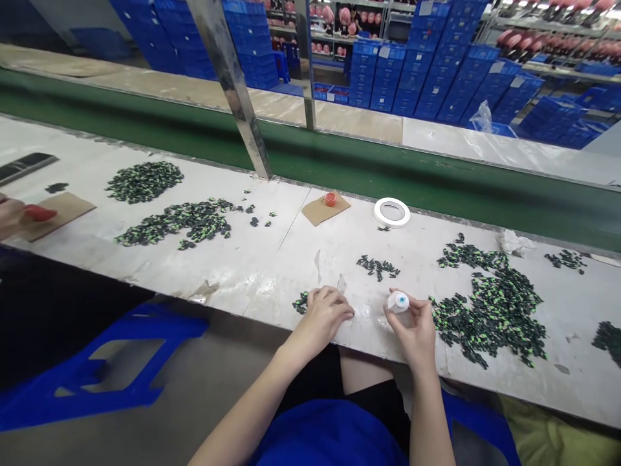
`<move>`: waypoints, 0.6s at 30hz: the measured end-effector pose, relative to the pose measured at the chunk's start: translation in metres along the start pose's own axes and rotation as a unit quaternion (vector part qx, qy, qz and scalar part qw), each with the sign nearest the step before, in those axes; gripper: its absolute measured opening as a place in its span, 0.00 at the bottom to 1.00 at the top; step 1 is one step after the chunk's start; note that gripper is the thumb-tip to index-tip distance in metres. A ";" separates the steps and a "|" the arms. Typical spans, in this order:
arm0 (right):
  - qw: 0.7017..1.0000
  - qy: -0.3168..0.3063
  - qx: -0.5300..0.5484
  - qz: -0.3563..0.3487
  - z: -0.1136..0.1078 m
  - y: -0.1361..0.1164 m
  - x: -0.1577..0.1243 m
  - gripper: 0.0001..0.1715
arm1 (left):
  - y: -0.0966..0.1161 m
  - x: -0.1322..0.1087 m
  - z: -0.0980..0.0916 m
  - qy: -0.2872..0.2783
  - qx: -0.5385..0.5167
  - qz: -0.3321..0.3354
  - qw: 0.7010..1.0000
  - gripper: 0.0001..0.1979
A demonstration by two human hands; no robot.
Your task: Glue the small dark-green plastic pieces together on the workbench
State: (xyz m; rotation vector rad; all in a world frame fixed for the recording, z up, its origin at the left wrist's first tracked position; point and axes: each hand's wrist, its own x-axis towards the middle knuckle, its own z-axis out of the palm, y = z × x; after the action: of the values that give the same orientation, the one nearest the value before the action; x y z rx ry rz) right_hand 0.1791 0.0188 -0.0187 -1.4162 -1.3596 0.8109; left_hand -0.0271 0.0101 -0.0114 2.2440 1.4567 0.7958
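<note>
Right hand (417,329) pinched a bottle (398,302), which probably needed light pressure; left hand (325,314) curled loosely beside parts (301,303), its hold indiscernible.

We see a long green belt (349,165) behind our white table (272,265). Past it stand tall stacks of blue crates (363,71). Below, a blue plastic stool (169,327) stands on grey floor (218,369).

Room between red cup (330,199) and small cluster (379,266), obstacle rightward: large heap (499,307).
</note>
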 end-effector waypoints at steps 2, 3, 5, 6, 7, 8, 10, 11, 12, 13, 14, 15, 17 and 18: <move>0.998 0.023 0.055 0.035 -0.005 -0.001 -0.007 0.23 | 0.005 0.002 0.007 -0.004 -0.007 0.005 1.000 0.07; 0.996 0.038 0.071 0.043 -0.007 -0.001 -0.011 0.23 | 0.006 0.003 0.010 -0.001 -0.006 0.007 1.000 0.07; 0.992 0.068 0.100 0.043 -0.010 0.001 -0.015 0.21 | 0.006 0.004 0.016 0.013 -0.004 0.012 1.000 0.08; 0.989 0.086 0.117 0.041 -0.011 0.002 -0.017 0.21 | 0.005 0.004 0.017 0.021 -0.003 0.012 1.000 0.08; 0.985 0.105 0.134 0.039 -0.011 0.003 -0.018 0.20 | 0.004 0.004 0.019 0.031 -0.001 0.007 0.999 0.08; 0.981 0.122 0.147 0.039 -0.011 0.004 -0.018 0.20 | 0.003 0.003 0.020 0.042 0.001 -0.001 0.999 0.08; 0.976 0.149 0.149 0.047 -0.009 0.003 -0.020 0.21 | 0.001 0.001 0.021 0.057 -0.003 -0.022 0.998 0.08; 0.977 0.156 0.137 0.052 -0.007 0.002 -0.021 0.21 | 0.001 -0.001 0.021 0.060 -0.011 -0.028 0.998 0.07; 0.978 0.160 0.120 0.056 -0.005 0.000 -0.022 0.21 | 0.000 -0.003 0.020 0.059 -0.021 -0.030 0.998 0.08; 0.980 0.160 0.101 0.061 -0.002 -0.002 -0.024 0.21 | 0.000 -0.004 0.020 0.057 -0.033 -0.027 0.997 0.09; 0.982 0.162 0.079 0.064 0.000 -0.005 -0.025 0.21 | 0.000 -0.006 0.020 0.057 -0.045 -0.024 0.997 0.10; 0.983 0.161 0.056 0.064 0.003 -0.008 -0.027 0.21 | 0.000 -0.006 0.019 0.059 -0.055 -0.023 0.996 0.11; 0.985 0.161 0.009 0.055 0.009 -0.014 -0.029 0.20 | 0.000 -0.006 0.020 0.068 -0.073 -0.032 0.995 0.11; 0.985 0.163 -0.013 0.048 0.011 -0.016 -0.029 0.20 | 0.000 -0.005 0.021 0.073 -0.082 -0.040 0.993 0.10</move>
State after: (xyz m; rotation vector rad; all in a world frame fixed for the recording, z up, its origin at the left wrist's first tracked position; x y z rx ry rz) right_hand 0.1592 -0.0092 -0.0119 -1.5675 -1.0614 0.5911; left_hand -0.0155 0.0054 -0.0289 2.0299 1.4764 1.0326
